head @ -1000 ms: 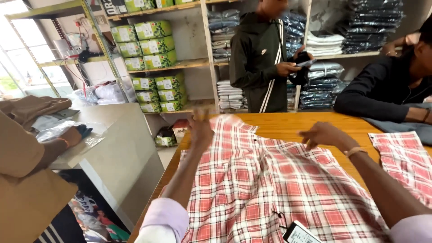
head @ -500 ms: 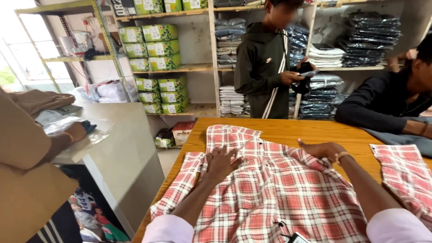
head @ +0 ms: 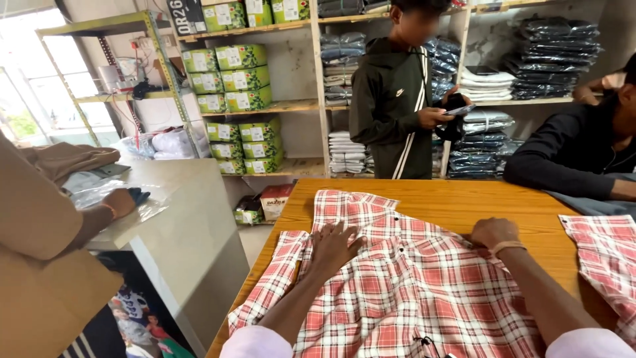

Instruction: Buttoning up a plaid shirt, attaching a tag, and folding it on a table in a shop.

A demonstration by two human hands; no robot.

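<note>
A red and white plaid shirt [head: 411, 285] lies spread flat on a wooden table [head: 457, 199]. My left hand [head: 333, 245] rests flat on the shirt's left part, fingers spread, near the folded sleeve. My right hand [head: 493, 233] presses on the shirt's far right edge, fingers curled down, with a band on the wrist. Neither hand holds anything. Both forearms reach out from pale pink sleeves at the bottom of the view.
Another plaid piece [head: 606, 258] lies at the table's right. A person in a dark jacket [head: 391, 106] stands behind the table with a phone. A seated person [head: 576, 152] leans at right. A person at left works at a grey counter [head: 192, 225]. Shelves with green boxes [head: 238, 79] line the wall.
Both hands have drawn back toward me and settled flat on the shirt, smoothing it. The shirt lies flatter, and the view has tilted down slightly.
</note>
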